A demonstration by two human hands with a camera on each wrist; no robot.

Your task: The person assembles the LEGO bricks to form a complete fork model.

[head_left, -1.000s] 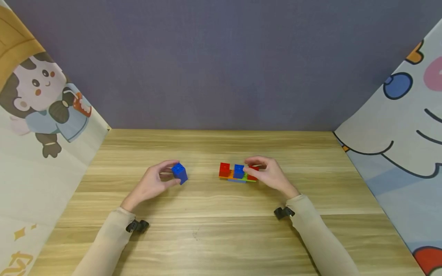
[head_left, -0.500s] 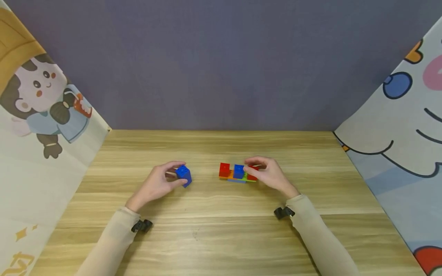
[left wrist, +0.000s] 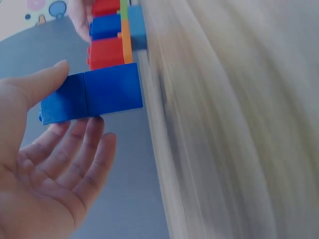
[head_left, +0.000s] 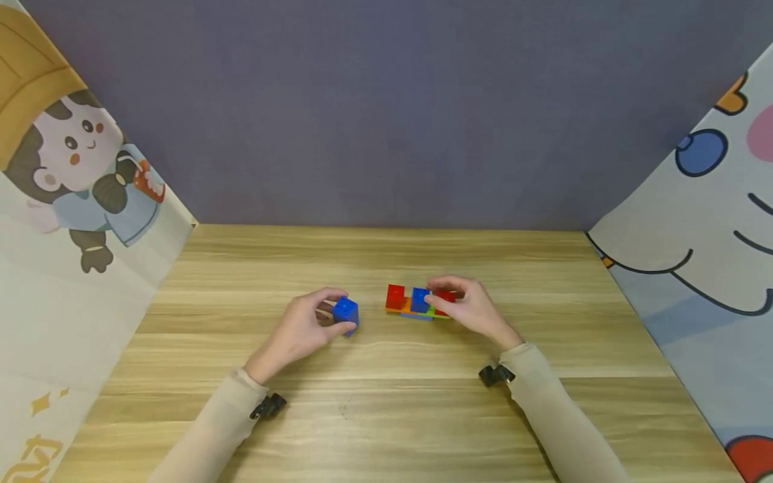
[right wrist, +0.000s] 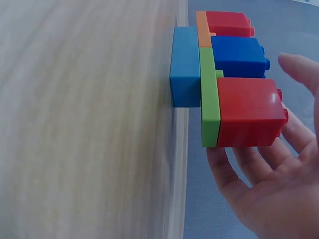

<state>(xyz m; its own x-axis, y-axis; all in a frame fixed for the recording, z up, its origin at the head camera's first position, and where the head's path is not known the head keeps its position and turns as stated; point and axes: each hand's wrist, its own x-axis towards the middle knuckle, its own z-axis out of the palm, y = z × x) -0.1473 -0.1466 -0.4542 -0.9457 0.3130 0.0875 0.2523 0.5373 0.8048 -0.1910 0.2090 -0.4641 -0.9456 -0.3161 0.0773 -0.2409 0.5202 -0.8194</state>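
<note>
In the head view my left hand (head_left: 302,329) holds a stack of two blue toy bricks (head_left: 346,316) between thumb and fingers. The left wrist view shows the seam of the blue stack (left wrist: 92,93). To its right stands a small build (right wrist: 209,94) of toy bricks. A light-blue brick (right wrist: 185,67) is lowest, bearing an orange plate (right wrist: 203,29) and a green plate (right wrist: 210,99). Two red bricks and a blue brick (right wrist: 238,56) sit on top. My right hand (head_left: 468,305) surrounds the right-hand red brick (right wrist: 249,109), fingers at its far side; the thumb looks apart.
The work surface is a wood-grain table (head_left: 386,416). A grey wall (head_left: 386,114) closes its back edge. Panels with cartoon prints, the left panel (head_left: 36,282) and the right panel (head_left: 676,228), border the sides.
My left hand has carried the blue stack rightward and slightly nearer to me, towards the build. My right hand and the build have hardly moved.
</note>
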